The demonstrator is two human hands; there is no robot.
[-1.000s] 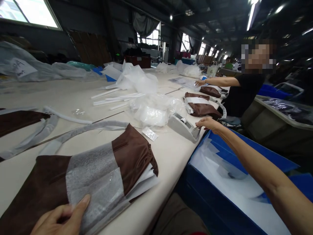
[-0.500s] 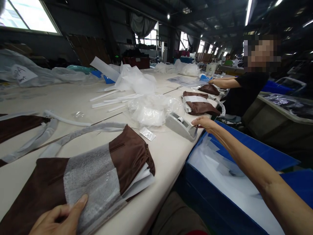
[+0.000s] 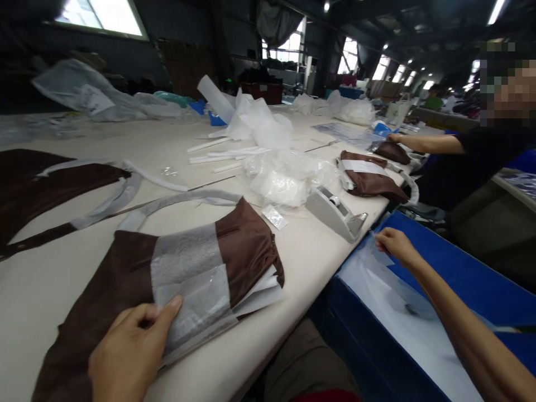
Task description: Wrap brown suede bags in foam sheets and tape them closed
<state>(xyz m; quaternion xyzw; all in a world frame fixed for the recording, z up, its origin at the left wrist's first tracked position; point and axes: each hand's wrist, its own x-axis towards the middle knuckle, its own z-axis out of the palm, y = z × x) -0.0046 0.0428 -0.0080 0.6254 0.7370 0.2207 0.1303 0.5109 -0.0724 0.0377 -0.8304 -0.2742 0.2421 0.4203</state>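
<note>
**Brown bag pinned at the desk's near edge, tape strip in the other hand**

The desk (image 3: 293, 262) runs long and pale, with bare surface left of the brown bag (image 3: 125, 268) and toward the far side. Its right edge drops to a blue bin (image 3: 460, 268) lined with white sheets. The bag lies flat at the near edge, banded with grey foam wrap (image 3: 188, 279); paper stuffing pokes from its open end. A grey tape dispenser (image 3: 335, 212) sits at the desk's right edge. The left hand (image 3: 129, 352) rests palm down on bag and wrap, fingers loosely together, thumb out. The right hand (image 3: 396, 245), arm outstretched over the bin, pinches a clear tape strip (image 3: 379, 254) just beside the dispenser.
</note>
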